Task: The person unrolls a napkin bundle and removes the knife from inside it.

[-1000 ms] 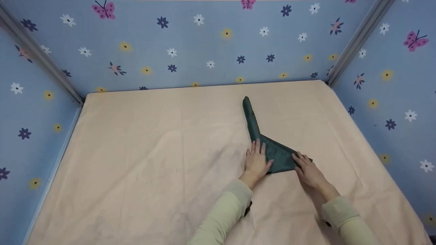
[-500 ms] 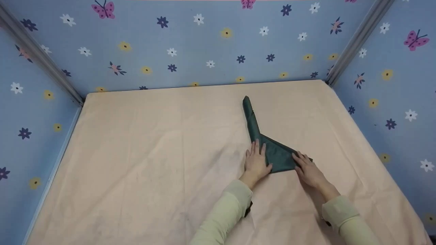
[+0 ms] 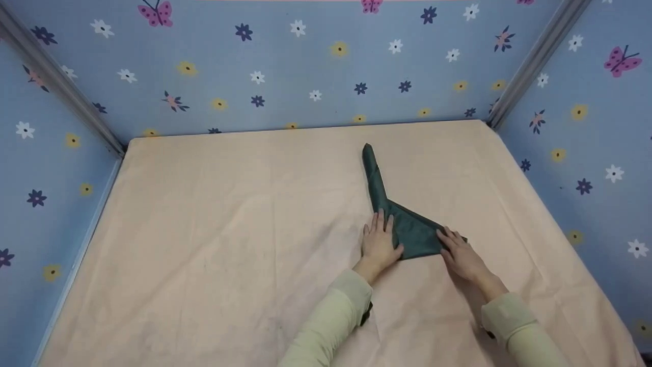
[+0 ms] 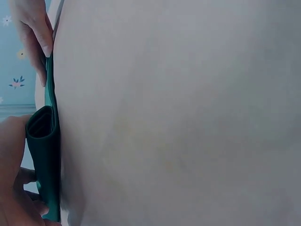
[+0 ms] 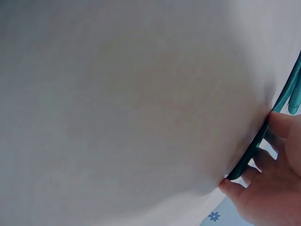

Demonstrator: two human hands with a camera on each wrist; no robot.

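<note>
A dark green cloth point(image 3: 415, 233) lies on the table, partly rolled up. Its rolled part point(image 3: 375, 178) forms a narrow tube along the left side, pointing to the far edge, while the flat part spreads right to a corner. My left hand point(image 3: 379, 245) rests on the near part of the roll, fingers fairly straight. In the left wrist view, the hollow end of the roll point(image 4: 43, 127) shows beside that hand. My right hand point(image 3: 464, 260) presses its fingers on the flat right corner. The right wrist view shows the cloth's thin edge point(image 5: 249, 155) along these fingers.
A pale peach tablecloth point(image 3: 204, 229) with soft creases covers the table. Blue panels point(image 3: 316, 66) printed with flowers and butterflies stand at the back and both sides, with grey posts point(image 3: 532, 58) at the back corners.
My left hand has shifted slightly left, and the rolled part has moved a little left with it. The right hand stays at the same corner.
</note>
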